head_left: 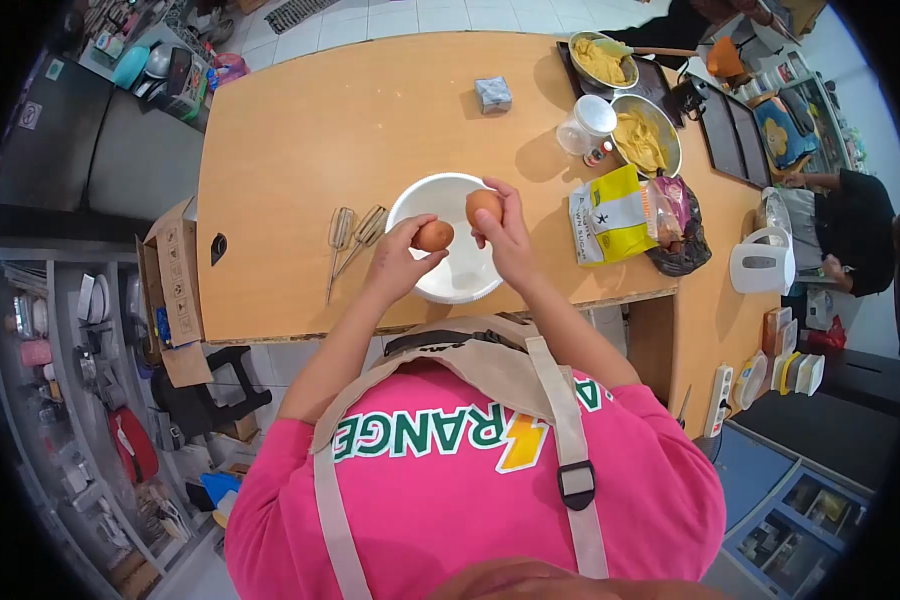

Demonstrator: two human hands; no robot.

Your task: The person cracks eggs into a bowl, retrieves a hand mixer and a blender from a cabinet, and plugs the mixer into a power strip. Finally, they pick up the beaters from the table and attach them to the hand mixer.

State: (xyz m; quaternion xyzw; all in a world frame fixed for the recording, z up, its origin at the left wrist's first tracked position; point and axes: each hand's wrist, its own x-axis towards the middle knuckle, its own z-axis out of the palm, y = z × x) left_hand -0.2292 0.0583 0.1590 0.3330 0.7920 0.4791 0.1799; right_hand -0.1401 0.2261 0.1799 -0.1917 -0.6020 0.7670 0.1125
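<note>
Over white bowl (pixel 470 275) | left hand (pixel 398 262) grips one egg (pixel 434 236) | right hand (pixel 511 238) grips another egg (pixel 484 206)

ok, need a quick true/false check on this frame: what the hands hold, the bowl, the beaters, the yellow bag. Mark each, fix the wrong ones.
1. The left hand holds a brown egg. True.
2. The right hand is empty. False: it holds a second egg.
3. Both eggs are held over the white bowl. True.
4. The metal beaters lie inside the bowl. False: they lie on the table, to the left of the bowl.
5. A yellow and white bag is on the table to the right of the bowl. True.
</note>
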